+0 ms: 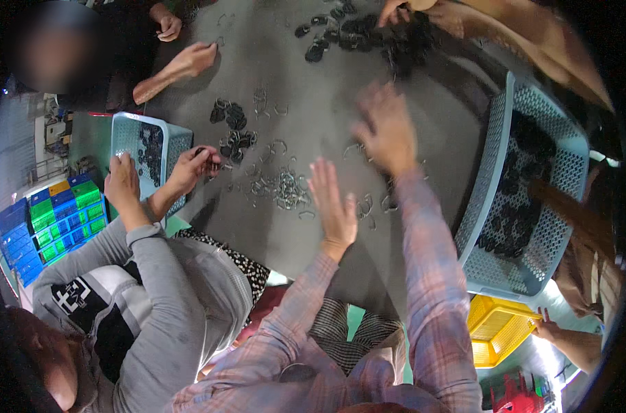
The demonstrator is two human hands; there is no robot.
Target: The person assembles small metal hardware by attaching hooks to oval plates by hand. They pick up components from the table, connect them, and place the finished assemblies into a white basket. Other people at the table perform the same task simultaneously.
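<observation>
My left hand (pixel 335 208) lies nearly flat over the dark table (pixel 272 237), fingers stretched out. Just left of it is a heap of small clear curved pieces (pixel 289 189). Farther forward and to the right, my right hand (pixel 387 127) is spread and blurred by motion. A few more clear curved pieces (pixel 368 205) are scattered between my two forearms. Neither hand grips anything that I can see. Beyond my right hand, a pile of small black parts (pixel 358 31) covers the far side of the table. A smaller black cluster (pixel 230 115) sits left of centre.
On the right stands a large light-blue basket (pixel 483 186) with black parts inside, above a yellow basket (pixel 499 337). A smaller blue basket (pixel 175 134) is at the left. Co-workers' hands (pixel 192 165) reach in at left, far left and far right. Coloured crates (pixel 58 213) are stacked beyond.
</observation>
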